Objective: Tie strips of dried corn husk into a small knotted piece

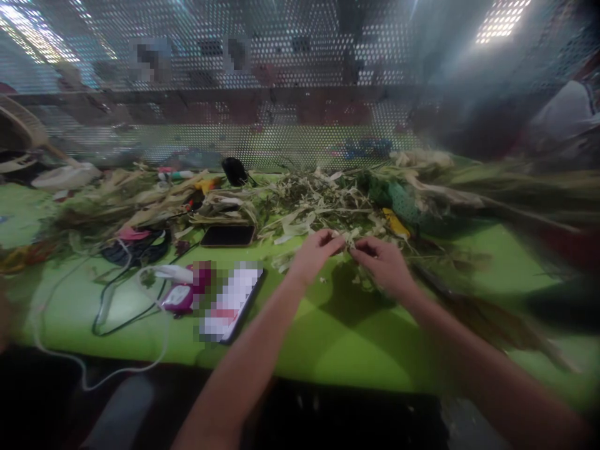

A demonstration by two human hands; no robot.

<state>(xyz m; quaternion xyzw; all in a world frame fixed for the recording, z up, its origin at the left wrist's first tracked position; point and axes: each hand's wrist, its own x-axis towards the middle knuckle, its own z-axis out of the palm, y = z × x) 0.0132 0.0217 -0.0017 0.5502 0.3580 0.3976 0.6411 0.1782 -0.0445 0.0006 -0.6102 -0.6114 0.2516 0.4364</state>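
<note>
My left hand (319, 250) and my right hand (383, 261) meet above the green table (304, 337). Their fingertips pinch a small pale tuft of dried plant (349, 240), one hand on each side of it. What exactly the tuft is made of is too blurred to tell. Just behind the fingers lies a heap of dried stems and leaves (323, 194), pale and greenish. A yellow object (396, 223) rests to the right of the heap, beside a green mesh-like bundle (403, 197).
Left of my forearm lie a phone with a lit screen (234, 300), a dark phone (228, 235), a magenta item (185, 294) and a white cable (126, 369). More dried stalks (140, 206) spread left. A perforated screen (262, 112) stands behind the table. A person's sleeve (567, 106) shows at right.
</note>
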